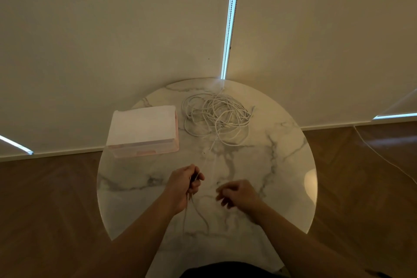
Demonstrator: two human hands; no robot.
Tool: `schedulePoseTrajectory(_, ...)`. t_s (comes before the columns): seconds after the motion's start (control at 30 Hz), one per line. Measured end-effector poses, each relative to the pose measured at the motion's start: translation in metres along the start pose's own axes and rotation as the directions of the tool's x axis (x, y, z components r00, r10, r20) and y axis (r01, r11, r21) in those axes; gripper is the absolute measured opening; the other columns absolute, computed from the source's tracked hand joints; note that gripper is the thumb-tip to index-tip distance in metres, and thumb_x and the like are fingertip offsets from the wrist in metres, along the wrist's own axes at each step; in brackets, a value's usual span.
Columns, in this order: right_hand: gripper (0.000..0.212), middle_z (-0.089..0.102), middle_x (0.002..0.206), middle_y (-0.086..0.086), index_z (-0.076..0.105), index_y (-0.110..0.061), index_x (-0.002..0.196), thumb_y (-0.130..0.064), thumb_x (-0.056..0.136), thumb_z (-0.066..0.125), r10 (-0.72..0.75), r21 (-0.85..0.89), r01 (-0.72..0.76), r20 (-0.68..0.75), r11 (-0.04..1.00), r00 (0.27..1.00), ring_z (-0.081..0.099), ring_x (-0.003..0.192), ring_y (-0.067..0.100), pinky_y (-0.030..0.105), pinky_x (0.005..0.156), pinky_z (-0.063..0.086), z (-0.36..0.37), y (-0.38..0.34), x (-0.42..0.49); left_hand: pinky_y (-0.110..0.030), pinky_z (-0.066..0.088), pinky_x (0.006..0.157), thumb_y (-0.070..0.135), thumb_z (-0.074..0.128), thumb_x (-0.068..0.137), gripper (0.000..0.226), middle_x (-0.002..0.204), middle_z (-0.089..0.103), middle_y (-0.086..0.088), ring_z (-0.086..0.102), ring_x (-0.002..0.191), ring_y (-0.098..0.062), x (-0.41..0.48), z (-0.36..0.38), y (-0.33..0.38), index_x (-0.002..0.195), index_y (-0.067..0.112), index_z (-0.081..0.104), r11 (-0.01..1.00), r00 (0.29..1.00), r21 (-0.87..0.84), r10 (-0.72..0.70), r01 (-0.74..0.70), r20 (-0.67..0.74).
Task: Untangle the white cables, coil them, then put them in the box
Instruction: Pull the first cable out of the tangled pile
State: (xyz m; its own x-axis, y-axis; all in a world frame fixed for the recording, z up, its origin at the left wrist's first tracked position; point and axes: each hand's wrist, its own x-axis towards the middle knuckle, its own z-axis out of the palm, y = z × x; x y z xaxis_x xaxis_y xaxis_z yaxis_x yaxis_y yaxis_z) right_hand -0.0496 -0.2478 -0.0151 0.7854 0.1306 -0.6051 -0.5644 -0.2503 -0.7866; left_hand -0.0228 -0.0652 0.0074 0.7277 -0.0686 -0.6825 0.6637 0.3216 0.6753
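Our left hand is gripping strands that trail from the white cables, a tangled heap at the far side of the marble table, just right of the closed pinkish box. Our right hand is curled but blurry, so we can't tell if it holds anything.

Nothing can be read: no lettering, label, brand or number shows on the box or the counter.
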Motion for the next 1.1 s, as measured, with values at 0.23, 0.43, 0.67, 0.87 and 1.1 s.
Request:
schedulePoseTrajectory(0.23, 0.014, 0.068, 0.093, 0.024, 0.061, 0.008, 0.096, -0.002, 0.093, 0.052, 0.207, 0.705, -0.183, 0.053, 0.685, 0.977, 0.068, 0.076, 0.034, 0.041, 0.070, 0.058, 0.010, -0.044, 0.041, -0.022, 0.024, 0.044, 0.013, 0.036, 0.104, 0.033, 0.064, 0.057, -0.015, 0.032, 0.044, -0.013, -0.024, -0.007, -0.001, 0.077, 0.004, 0.054, 0.970, 0.976, 0.237, -0.009, -0.045, 0.218)
schedulePoseTrajectory(0.43, 0.017, 0.058, 0.071, 0.013, 0.063, 0.003, 0.106, -0.004, 0.093, 0.055, 0.226, 0.714, -0.162, 0.006, 0.681, 0.974, 0.059, 0.056, 0.022, 0.029, 0.051, 0.052, 0.010, -0.053, 0.047, -0.023, 0.025, 0.046, 0.013, 0.038, 0.103, 0.034, 0.064, 0.057, -0.015, 0.032, 0.044, -0.013, -0.029, -0.014, 0.001, 0.076, 0.004, 0.055, 0.964, 0.968, 0.250, 0.019, -0.084, 0.252)
schedulePoseTrajectory(0.67, 0.012, 0.058, 0.069, 0.010, 0.061, -0.005, 0.099, -0.008, 0.099, 0.049, 0.060, 0.747, -0.060, 0.027, 0.662, 0.998, 0.058, 0.057, 0.023, 0.034, 0.057, 0.053, -0.007, -0.061, 0.041, -0.022, 0.022, 0.045, 0.013, 0.037, 0.102, 0.032, 0.063, 0.054, -0.015, 0.028, 0.045, -0.013, -0.023, -0.017, -0.003, 0.076, 0.004, 0.053, 0.986, 0.966, 0.147, 0.040, -0.080, 0.256)
schedulePoseTrajectory(0.87, 0.011, 0.047, 0.063, 0.007, 0.060, -0.005, 0.093, -0.011, 0.096, 0.051, 0.036, 0.717, 0.007, -0.044, 0.697, 0.998, 0.045, 0.049, 0.019, 0.032, 0.053, 0.043, -0.018, -0.079, 0.039, -0.021, 0.026, 0.044, 0.013, 0.036, 0.103, 0.033, 0.064, 0.056, -0.015, 0.030, 0.046, -0.013, -0.023, -0.003, 0.005, 0.076, 0.005, 0.053, 0.988, 0.952, 0.094, 0.092, -0.125, 0.293)
schedulePoseTrajectory(1.1, 0.022, 0.038, 0.054, 0.002, 0.059, -0.002, 0.106, -0.016, 0.103, 0.043, 0.066, 0.639, 0.025, -0.118, 0.769, 0.991, 0.036, 0.043, 0.015, 0.027, 0.045, 0.038, -0.023, -0.080, 0.039, -0.020, 0.025, 0.042, 0.013, 0.036, 0.101, 0.033, 0.062, 0.055, -0.014, 0.030, 0.044, -0.012, -0.023, 0.003, 0.007, 0.074, 0.005, 0.054, 0.994, 0.946, 0.048, 0.073, -0.093, 0.316)
